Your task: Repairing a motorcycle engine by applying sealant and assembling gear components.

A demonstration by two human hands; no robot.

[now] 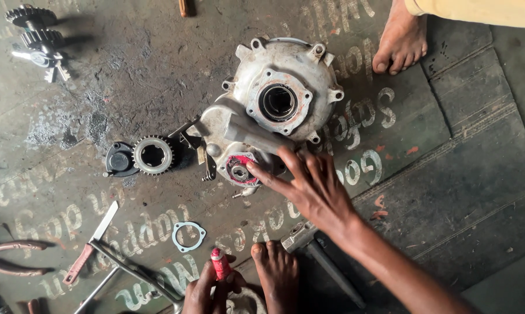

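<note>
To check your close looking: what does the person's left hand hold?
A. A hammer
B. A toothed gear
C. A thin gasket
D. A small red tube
D: the left hand grips a small red tube at the bottom edge, while the gear and gasket lie untouched on the floor.

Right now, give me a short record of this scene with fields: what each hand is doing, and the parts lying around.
Right hand: fingertips on the red-smeared round opening of the metal engine casing
Left hand: holds a small red tube
Left of casing: toothed gear ring beside a black cap
Near left hand: thin gasket
Top left: gear shaft
Surface: painted floor
</note>
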